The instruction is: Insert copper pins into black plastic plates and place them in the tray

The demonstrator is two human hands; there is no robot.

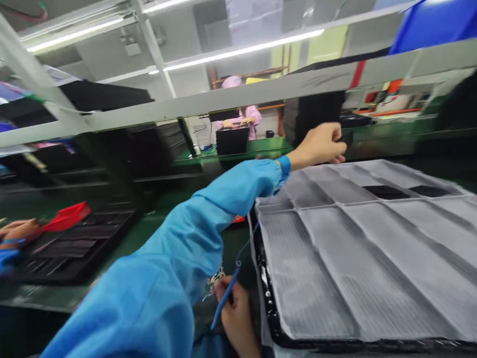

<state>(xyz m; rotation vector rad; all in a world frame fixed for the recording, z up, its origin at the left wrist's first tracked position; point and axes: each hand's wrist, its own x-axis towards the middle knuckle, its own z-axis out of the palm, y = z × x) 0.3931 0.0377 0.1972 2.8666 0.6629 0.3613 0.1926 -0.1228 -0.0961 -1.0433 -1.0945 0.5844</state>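
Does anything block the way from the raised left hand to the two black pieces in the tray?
Nothing visible does: between the left hand and the black pieces lie only ridges of the tray. Whether that hand holds something is too blurred to tell.

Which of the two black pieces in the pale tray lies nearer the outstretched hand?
The picture's left black piece; its right neighbour lies farther from the outstretched hand.

The white tray (307, 271) is open above its near half — the blue sleeve (179, 243) blocks the left.
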